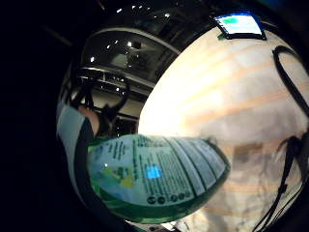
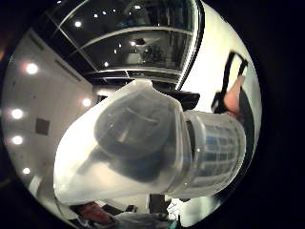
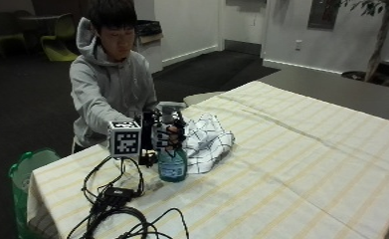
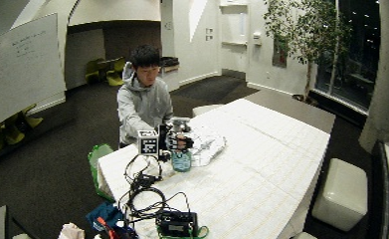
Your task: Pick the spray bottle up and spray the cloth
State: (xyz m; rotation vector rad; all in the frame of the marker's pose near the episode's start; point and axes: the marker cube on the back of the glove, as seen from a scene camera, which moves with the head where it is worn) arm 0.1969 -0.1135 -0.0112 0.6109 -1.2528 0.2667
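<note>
A green spray bottle (image 3: pixel 172 164) with a white spray head (image 3: pixel 169 107) stands upright on the striped tablecloth (image 3: pixel 300 164). My gloved right hand (image 3: pixel 162 133) grips its neck, fingers curled round it just under the head. A white checked cloth (image 3: pixel 206 139) lies crumpled right beside the bottle, on the side away from the table's near corner. In the little finger side palm view the bottle's green label (image 1: pixel 154 174) fills the area close to the palm. In the thumb side palm view the translucent spray head (image 2: pixel 138 143) looms large.
Black cables (image 3: pixel 114 199) and a small black box trail across the table's near corner, close to the bottle. A green bag (image 3: pixel 25 174) sits on the floor by the table's edge. The tablecloth stretches wide beyond the cloth.
</note>
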